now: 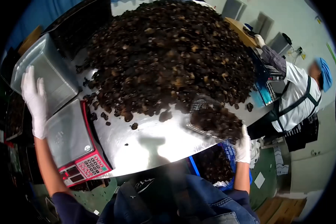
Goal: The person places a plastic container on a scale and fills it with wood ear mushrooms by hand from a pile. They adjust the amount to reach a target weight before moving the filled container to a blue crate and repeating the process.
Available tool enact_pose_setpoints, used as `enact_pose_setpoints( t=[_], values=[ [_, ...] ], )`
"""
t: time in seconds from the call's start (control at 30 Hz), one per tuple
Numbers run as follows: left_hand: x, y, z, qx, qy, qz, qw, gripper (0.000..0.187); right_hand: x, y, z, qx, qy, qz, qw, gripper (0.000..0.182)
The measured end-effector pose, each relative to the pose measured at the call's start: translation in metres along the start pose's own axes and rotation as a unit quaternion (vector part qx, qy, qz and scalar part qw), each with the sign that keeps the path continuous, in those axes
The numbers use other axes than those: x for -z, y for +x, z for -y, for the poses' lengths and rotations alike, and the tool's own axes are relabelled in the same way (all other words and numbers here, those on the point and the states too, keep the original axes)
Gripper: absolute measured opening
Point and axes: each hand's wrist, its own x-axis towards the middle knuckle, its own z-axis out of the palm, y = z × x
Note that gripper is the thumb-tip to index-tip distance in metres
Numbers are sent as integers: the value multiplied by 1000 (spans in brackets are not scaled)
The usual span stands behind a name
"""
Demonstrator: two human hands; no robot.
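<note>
My right hand (243, 148), in a white glove, grips the near end of a clear plastic tray (199, 130). Dark, curled pieces like wood ear mushrooms fill this tray, which is tilted over the metal table's (127, 143) front edge. My left hand (34, 91), also gloved, lies with fingers stretched against a stack of clear plastic trays (58, 82). Just below that hand sits a red digital scale (69, 134) with a bare grey pan. A large heap of the same dark mushrooms (168, 56) covers the far part of the table.
Below the table edge, a blue basket (229, 151) holds more dark pieces. At the right a co-worker (298, 97) in a blue cap and dark apron straps reaches toward a cardboard box (239, 31). Black crates (80, 28) stand at the back left.
</note>
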Motion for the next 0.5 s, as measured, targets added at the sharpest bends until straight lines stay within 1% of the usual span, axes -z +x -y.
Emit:
enact_pose_setpoints(
  t=[0.03,0.07,0.13,0.17,0.2,0.23,0.27,0.3,0.33,0.37,0.4,0.43,0.47,0.5],
  values=[
    [-15,17,45,-33,70,-12,997,46,36,6,12,-22,39,2,999,46],
    [-31,31,91,-66,141,-24,988,47,70,17,19,-7,69,-39,997,45],
    [-41,52,151,-48,163,72,983,47,149,42,27,74,24,-62,995,45],
    [-62,50,215,-62,184,107,975,41,172,50,30,85,49,-43,994,45],
    [-69,56,240,47,20,233,971,38,196,59,31,96,74,-23,992,44],
    [-68,61,250,77,-97,242,962,36,235,74,28,90,93,-32,991,45],
    [-69,64,261,106,-213,247,939,35,254,83,27,89,96,-35,991,45],
    [-86,66,295,121,-312,232,913,32,266,89,26,89,111,-41,989,47],
    [-81,73,286,119,-311,234,914,32,277,96,25,89,125,-46,987,49],
    [-68,84,270,85,-161,271,945,30,286,101,24,91,124,-49,987,54],
    [-59,90,261,49,-6,302,952,28,289,103,25,88,124,-50,987,54],
    [-57,91,261,69,-66,282,955,22,291,105,25,73,133,-76,985,56],
    [-55,94,262,69,-64,284,954,22,292,109,26,61,141,-102,983,57],
    [-52,100,264,47,-55,300,951,20,292,116,27,35,206,-112,972,60]
  ],
)
